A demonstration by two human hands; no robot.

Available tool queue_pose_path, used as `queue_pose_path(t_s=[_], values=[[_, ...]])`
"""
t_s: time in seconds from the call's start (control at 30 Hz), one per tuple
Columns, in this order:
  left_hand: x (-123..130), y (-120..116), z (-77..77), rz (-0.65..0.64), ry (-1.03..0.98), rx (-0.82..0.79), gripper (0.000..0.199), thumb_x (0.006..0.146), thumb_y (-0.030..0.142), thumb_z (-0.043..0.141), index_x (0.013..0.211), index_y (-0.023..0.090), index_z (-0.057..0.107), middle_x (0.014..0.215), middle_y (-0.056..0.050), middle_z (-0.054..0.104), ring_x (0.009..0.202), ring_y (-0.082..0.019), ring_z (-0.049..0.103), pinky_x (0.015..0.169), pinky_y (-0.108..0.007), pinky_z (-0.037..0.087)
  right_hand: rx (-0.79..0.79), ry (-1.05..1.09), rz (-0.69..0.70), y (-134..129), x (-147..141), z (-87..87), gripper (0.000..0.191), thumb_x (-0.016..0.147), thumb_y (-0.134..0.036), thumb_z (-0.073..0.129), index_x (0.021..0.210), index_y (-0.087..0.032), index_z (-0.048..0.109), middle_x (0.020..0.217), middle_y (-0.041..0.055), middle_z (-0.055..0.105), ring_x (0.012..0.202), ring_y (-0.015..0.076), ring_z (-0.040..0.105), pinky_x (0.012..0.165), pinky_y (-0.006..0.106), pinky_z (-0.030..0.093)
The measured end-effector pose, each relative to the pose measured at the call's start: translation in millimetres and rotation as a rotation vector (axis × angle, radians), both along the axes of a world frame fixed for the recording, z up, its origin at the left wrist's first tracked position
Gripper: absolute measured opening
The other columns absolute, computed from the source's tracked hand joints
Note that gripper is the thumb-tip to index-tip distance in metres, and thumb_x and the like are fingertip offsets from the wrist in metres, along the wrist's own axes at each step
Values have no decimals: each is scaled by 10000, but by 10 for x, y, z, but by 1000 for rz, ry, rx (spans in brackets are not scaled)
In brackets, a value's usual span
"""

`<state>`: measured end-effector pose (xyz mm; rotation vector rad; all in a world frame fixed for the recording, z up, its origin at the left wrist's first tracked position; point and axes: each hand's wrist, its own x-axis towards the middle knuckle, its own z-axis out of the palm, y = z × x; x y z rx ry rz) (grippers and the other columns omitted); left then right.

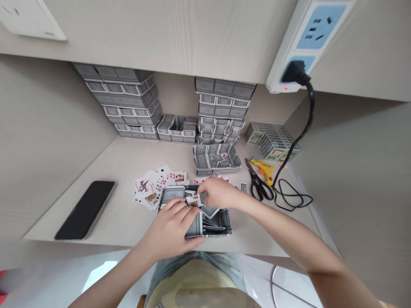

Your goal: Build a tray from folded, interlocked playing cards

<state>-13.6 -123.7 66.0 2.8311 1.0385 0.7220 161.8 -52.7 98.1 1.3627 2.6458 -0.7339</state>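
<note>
In the head view, a shallow box built from grey-backed playing cards lies near the table's front edge. More cards, some folded, fill parts of it. My left hand rests over the box's left side, with its thumb along the front edge and its fingers bent over the cards inside. Above the box's middle, my right hand is closed in a pinch on a small folded playing card. The left fingertips are close to that card; whether they touch it is unclear. Loose face-up playing cards lie just behind the box.
Tall stacks of card-built boxes stand at the back left and centre. Another open card box sits ahead. A phone lies left. Scissors, a yellow glue gun and its black cord lie right.
</note>
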Motion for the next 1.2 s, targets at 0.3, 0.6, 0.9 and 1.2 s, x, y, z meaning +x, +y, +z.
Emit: queue_pose_path(t_s=[0.3, 0.6, 0.9, 1.2], values=[[14, 0, 6, 24, 25, -14, 448, 716, 467, 556, 1020, 140, 588, 898, -78, 654, 882, -234, 569, 877, -418, 408, -122, 253, -152, 215, 392, 136, 239, 571, -145, 629, 804, -125, 678, 728, -11, 644, 703, 135, 549, 582, 193, 359], [7, 0, 24, 28, 29, -25, 447, 724, 479, 546, 1035, 160, 582, 878, -73, 654, 872, -235, 573, 863, -417, 412, -223, 632, -400, 474, 746, 329, 246, 614, -196, 634, 851, -136, 657, 812, 27, 680, 701, 159, 610, 615, 235, 465], [14, -4, 31, 43, 34, -58, 444, 711, 479, 559, 1026, 166, 586, 891, -60, 653, 878, -223, 572, 876, -413, 411, 425, 532, -600, 814, 791, 53, 399, 612, -133, 654, 1010, -140, 619, 990, 74, 659, 935, 209, 592, 856, 331, 426], [25, 23, 45, 46, 59, -94, 400, 706, 462, 569, 983, 173, 585, 817, -57, 637, 832, -227, 571, 841, -423, 415, -47, 129, 303, -1, 221, 132, 282, 687, -71, 562, 933, -185, 635, 923, 55, 664, 834, 187, 605, 710, 260, 452]])
